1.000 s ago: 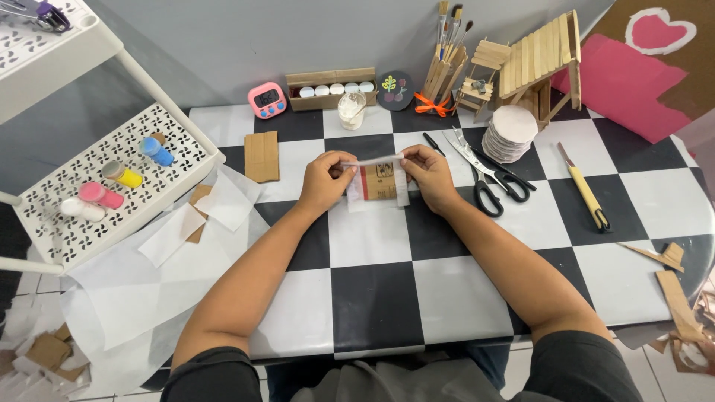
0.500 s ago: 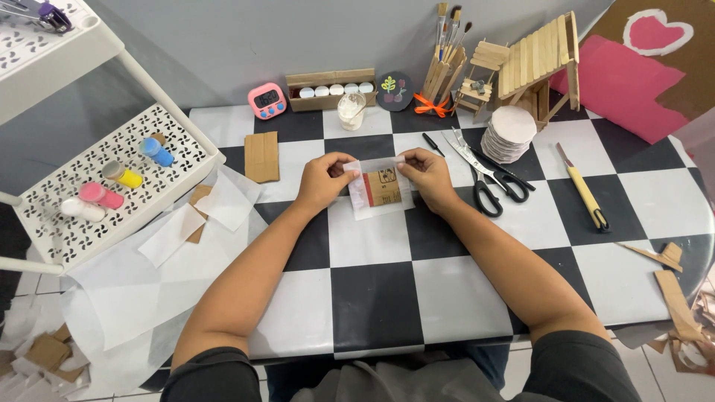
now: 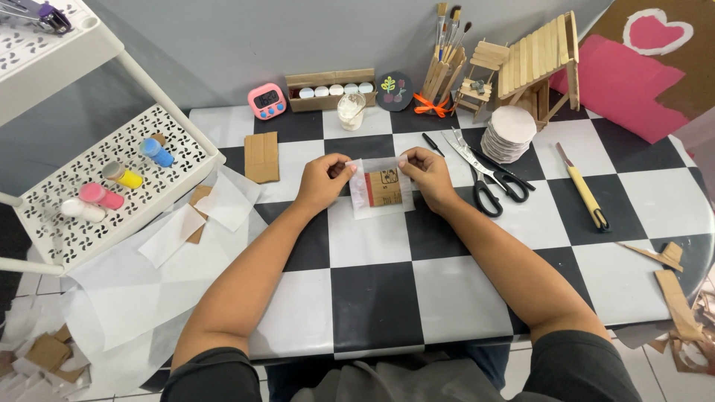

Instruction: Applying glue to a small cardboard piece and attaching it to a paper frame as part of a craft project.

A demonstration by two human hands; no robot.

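Together, we hold a small clear plastic packet (image 3: 382,187) with a brown card inside it, flat on the checkered counter (image 3: 372,298); our left hand (image 3: 322,181) pinches its upper left corner and our right hand (image 3: 426,173) pinches its upper right corner, so the packet lies between our two hands, its top edge caught under thumb and forefinger on each side while its lower part rests free on a white square; our fingers (image 3: 348,167) are clenched on the packet's top edge, not spread; the rest of the packet lies below and between them. Just right of our right hand lie black-handled scissors (image 3: 488,182), with a black pen (image 3: 433,144) close above the knuckles; farther right sit a stack of round pale discs (image 3: 508,132) and a yellow-handled knife (image 3: 583,195). Left of our left hand lies a brown cardboard piece (image 3: 261,156), and beyond the counter edge a white perforated cart shelf (image 3: 179,175) carries small paint bottles (image 3: 124,176).
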